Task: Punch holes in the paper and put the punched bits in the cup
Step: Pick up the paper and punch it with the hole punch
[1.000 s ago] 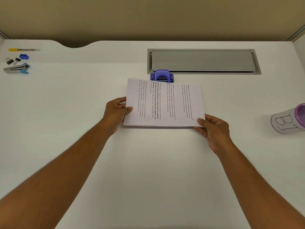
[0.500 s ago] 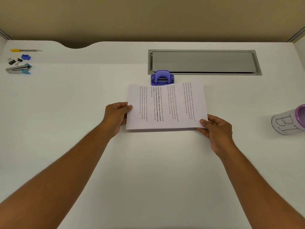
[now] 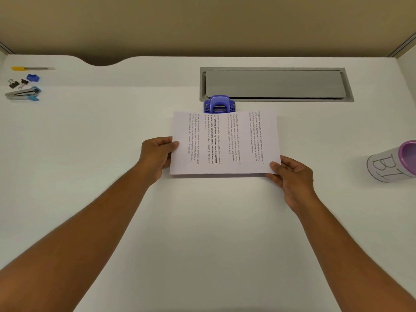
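Note:
A printed sheet of paper [image 3: 225, 143] lies turned sideways in the middle of the white desk [image 3: 202, 233]. My left hand [image 3: 156, 155] grips its left edge, thumb on top. My right hand [image 3: 292, 176] pinches its near right corner. The sheet's far edge meets the mouth of a purple hole punch [image 3: 219, 104] that stands just behind it; whether the edge is inside the slot I cannot tell. A white cup [image 3: 392, 163] with a purple inside and black letters lies on its side at the right edge of the view.
A grey metal cable hatch [image 3: 275, 84] is set into the desk behind the punch. At the far left lie a stapler [image 3: 23, 94], binder clips [image 3: 16, 83], a small blue item [image 3: 33, 77] and a yellow-tipped cutter [image 3: 31, 68]. A beige partition closes the back.
Both hands slid the sheet a little to the right and squared it up, so its far edge now sits centred against the punch. The punch and the cup have not moved.

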